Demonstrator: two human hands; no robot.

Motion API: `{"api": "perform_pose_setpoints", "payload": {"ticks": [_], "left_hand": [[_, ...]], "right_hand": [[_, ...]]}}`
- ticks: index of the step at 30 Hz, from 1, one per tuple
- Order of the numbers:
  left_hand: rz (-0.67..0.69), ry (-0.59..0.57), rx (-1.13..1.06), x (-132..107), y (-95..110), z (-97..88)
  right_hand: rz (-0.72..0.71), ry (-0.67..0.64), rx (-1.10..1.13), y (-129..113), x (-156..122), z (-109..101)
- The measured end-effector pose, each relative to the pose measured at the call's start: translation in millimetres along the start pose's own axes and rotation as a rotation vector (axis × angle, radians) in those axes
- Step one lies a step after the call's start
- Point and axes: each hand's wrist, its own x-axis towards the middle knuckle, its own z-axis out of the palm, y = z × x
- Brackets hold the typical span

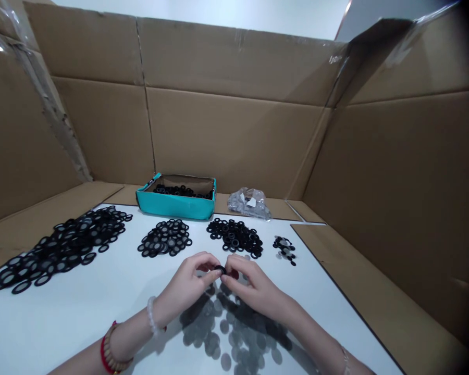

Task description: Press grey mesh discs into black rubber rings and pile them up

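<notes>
My left hand [184, 287] and my right hand [254, 289] meet above the white tabletop [82, 323], their fingertips pinching a small black rubber ring [220, 269] between them. Just below my hands lies a loose spread of grey mesh discs [230, 328]. Beyond my fingertips, a heap of black rings [235, 237] sits nearest my right hand and a heap of black-rimmed mesh discs [164, 238] sits nearest my left. A larger heap of black-rimmed discs [62, 247] spreads out at the far left, and a small mixed pile [284, 249] lies at the right.
A teal box [175, 203] holding black rings stands at the table's far edge, next to a clear plastic bag [250, 204] of grey discs. Brown cardboard sheets [234, 140] line the back and sides, and the table's right edge runs diagonally.
</notes>
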Motion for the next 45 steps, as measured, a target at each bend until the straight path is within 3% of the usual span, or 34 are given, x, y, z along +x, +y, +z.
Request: {"api": "perform_pose_setpoints", "payload": {"ticks": [4, 10, 22, 30, 38, 45], "left_hand": [[-0.039, 0.050, -0.029, 2, 1, 2.1], [-0.126, -0.038, -0.128, 5, -2, -6.6], [-0.207, 0.042, -0.275, 3, 4, -4.6], [-0.165, 0.019, -0.174, 3, -1, -4.2], [-0.143, 0.035, -0.246, 3, -1, -2.1], [-0.138, 0.060, -0.189, 4, 2, -4.4]], "right_hand": [[0.009, 0.035, -0.028, -3, 0, 3], [0.123, -0.063, 0.070, -3, -1, -7], [0.123, -0.081, 0.123, 3, 0, 0], [0.060, 0.005, 0.049, 1, 1, 2], [0.096, 0.001, 0.067, 1, 2, -2], [0.024, 0.042, -0.003, -3, 1, -2]]}}
